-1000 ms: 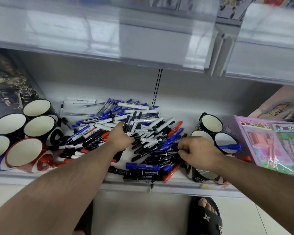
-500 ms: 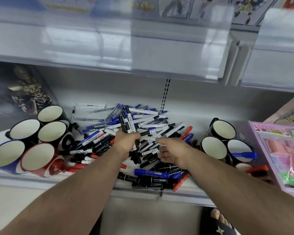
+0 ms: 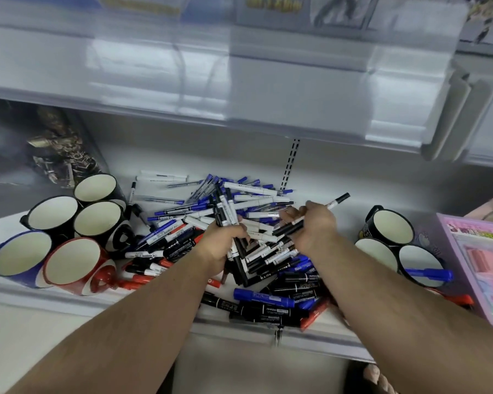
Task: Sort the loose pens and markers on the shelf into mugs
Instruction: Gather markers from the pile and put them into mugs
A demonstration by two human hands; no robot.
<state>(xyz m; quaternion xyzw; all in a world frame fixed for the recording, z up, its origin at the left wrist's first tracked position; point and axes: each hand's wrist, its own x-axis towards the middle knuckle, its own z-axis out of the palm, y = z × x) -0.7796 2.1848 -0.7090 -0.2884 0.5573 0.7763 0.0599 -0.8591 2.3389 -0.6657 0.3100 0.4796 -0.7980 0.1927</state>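
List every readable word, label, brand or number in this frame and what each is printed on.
None can be read for certain.
Black markers at the shelf's front edge: white print, too small and blurred.
White pens at the back of the pile: barrel print unreadable.
Pink packet: header characters too blurred.
Upper shelf cards: yellow lettering blurred.

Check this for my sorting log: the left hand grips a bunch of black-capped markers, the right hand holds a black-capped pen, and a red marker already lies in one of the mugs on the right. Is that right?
Not quite. The marker in the mug on the right is a blue marker, not red, as the head view shows. The rest stands: the left hand grips a bunch of black-capped markers, and the right hand holds a black-capped pen.
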